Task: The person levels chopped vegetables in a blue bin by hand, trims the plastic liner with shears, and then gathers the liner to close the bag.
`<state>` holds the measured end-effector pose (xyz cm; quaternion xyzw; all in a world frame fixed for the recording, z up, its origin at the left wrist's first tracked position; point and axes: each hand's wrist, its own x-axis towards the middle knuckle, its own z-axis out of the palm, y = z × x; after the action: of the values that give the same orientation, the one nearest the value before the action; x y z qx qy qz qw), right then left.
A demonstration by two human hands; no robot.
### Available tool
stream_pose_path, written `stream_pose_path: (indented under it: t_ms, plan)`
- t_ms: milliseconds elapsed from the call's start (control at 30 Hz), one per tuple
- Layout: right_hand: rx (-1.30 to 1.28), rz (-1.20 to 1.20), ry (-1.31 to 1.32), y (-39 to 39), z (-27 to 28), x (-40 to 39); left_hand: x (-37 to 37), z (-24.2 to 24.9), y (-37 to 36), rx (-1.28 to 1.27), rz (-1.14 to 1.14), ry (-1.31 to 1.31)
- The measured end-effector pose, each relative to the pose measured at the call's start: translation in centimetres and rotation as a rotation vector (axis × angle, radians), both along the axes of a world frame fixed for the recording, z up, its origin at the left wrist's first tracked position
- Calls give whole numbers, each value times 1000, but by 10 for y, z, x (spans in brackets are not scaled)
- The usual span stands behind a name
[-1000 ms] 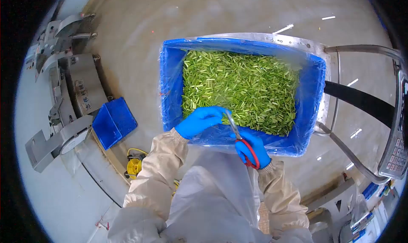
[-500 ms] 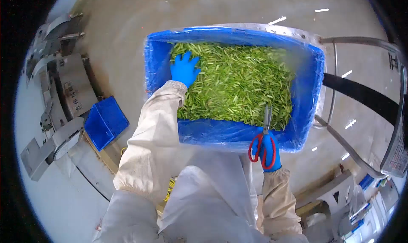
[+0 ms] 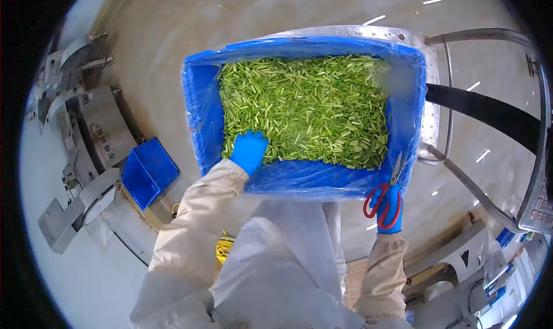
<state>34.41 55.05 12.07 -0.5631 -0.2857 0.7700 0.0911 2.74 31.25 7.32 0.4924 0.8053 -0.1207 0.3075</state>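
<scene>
A blue crate (image 3: 203, 107) lined with clear plastic film holds a layer of short-cut green stalks (image 3: 305, 107). My left hand (image 3: 249, 151), in a blue glove, rests on the stalks at the near left corner, its fingers a little apart and no held object visible. In my right hand (image 3: 393, 217), also blue-gloved, is a pair of scissors (image 3: 385, 205) with red handles. Their metal blades point away from me, slightly parted, over the crate's near right corner. Some of the right fingers are hidden behind the handles.
Beneath the crate is a metal stand (image 3: 429, 122), with tubular rails (image 3: 481, 191) and a dark bar (image 3: 484, 110) on the right. A smaller blue bin (image 3: 151, 170) sits at left beside metal machinery (image 3: 103, 130). Yellow cord (image 3: 224, 248) lies near my legs.
My left hand has drawn back toward me across the stalks, from the far left to the near left. My right hand has shifted right with the scissors, off the stalks. The view has shifted slightly.
</scene>
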Motion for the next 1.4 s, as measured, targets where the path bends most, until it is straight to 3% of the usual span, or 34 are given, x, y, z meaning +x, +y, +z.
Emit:
stream_pose_path:
  t_ms: [167,233,367,433,467,500,567,600,633,700,833,933,1000,1033,1100,1167,1233,1300,1400]
  plan:
    - [18,-21,16,-7,-3,0,3,-50,56,275,13,166]
    - [24,7,17,-5,-4,1,-3,-65,73,516,34,225]
    - [41,13,14,-3,-2,-4,-22,-81,78,414,-109,201]
    - [41,8,-10,-4,-2,-4,-33,-64,76,356,24,229]
    - [48,2,-28,-4,-3,-5,-43,-64,64,542,86,203]
    - [39,3,-24,-5,-4,-6,-43,-56,51,534,85,207]
    - [38,-16,-22,-6,-5,-8,-35,-28,36,409,288,148]
    - [35,3,-1,-6,-7,-9,-30,-40,28,-7,118,85]
    - [35,4,0,-7,-7,-11,-19,-43,19,-7,119,86]
    - [76,-1,19,-11,-7,-16,10,-44,2,342,0,41]
    - [85,56,13,-17,9,-36,25,-71,-3,421,-26,103]
    - [111,135,-36,-23,24,-46,24,-69,-3,326,42,99]
    - [117,252,-32,-29,29,-58,18,-49,4,558,256,57]
    - [124,365,-29,-33,32,-64,17,-48,2,557,257,63]
    - [35,370,18,-48,37,-72,14,-46,-2,587,774,-378]
    - [337,728,-7,-66,24,-77,9,-26,1,552,861,-424]
    - [369,742,25,-78,23,-89,7,-9,4,585,1217,-865]
    - [652,1005,-63,-84,30,-108,13,13,10,671,1220,-860]
    - [717,1011,-40,-94,41,-128,22,47,20,658,962,-553]
